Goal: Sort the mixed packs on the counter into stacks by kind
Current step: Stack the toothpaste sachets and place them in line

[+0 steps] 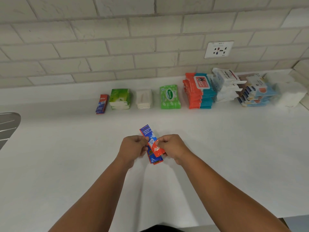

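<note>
Left hand [132,148] and right hand [173,146] both clamped on overlapping toothpaste sachets [153,144], their number obscured by the grip.

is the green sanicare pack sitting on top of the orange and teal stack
No, the green Sanicare pack lies on the counter left of the orange and teal stack.

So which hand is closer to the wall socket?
Right. The right hand is below and left of the socket; the left hand is farther left. Both hold sachets.
</note>
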Action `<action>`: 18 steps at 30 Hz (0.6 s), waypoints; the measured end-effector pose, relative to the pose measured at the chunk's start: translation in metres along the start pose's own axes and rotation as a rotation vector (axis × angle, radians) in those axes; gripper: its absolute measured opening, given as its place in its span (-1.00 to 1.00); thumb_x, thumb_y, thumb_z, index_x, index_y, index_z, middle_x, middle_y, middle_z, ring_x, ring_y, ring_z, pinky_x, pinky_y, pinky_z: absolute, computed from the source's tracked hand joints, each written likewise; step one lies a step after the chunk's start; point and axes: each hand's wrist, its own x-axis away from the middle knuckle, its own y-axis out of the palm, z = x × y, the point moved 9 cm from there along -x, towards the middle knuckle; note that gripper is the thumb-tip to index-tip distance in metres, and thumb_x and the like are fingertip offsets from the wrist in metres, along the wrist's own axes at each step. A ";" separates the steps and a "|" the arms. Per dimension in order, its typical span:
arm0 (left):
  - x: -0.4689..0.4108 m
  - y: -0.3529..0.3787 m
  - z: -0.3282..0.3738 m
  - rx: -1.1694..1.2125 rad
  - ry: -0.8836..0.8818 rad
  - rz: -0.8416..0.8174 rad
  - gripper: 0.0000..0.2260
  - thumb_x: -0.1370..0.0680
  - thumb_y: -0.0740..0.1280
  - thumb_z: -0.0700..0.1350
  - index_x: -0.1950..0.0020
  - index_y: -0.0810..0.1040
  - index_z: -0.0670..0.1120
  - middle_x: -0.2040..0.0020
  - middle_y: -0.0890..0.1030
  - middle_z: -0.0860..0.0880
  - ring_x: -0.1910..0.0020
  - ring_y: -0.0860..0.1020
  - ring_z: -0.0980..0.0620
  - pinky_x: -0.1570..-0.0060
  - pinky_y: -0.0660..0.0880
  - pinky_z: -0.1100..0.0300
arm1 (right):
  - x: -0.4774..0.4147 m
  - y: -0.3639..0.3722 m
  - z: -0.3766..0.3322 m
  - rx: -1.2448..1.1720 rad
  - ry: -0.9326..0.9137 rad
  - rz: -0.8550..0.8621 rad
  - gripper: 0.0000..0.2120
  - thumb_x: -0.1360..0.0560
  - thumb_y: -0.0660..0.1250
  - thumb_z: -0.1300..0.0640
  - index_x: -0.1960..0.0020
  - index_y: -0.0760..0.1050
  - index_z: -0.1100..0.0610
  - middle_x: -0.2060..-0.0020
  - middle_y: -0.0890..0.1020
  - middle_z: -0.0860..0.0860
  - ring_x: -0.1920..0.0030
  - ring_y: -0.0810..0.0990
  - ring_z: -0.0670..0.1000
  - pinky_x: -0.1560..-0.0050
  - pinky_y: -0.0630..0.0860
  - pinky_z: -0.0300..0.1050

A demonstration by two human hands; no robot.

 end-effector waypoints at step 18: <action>-0.020 -0.010 -0.026 -0.490 -0.044 0.120 -0.74 -0.55 0.43 0.09 0.07 0.64 -0.11 0.22 0.71 -0.09 0.32 0.66 0.02 0.04 0.68 0.02 | -0.013 0.007 -0.001 0.631 -0.085 -0.011 -0.67 -0.57 0.37 0.01 -0.20 0.59 0.21 -0.15 0.66 0.12 -0.12 0.64 0.05 -0.08 0.64 -0.01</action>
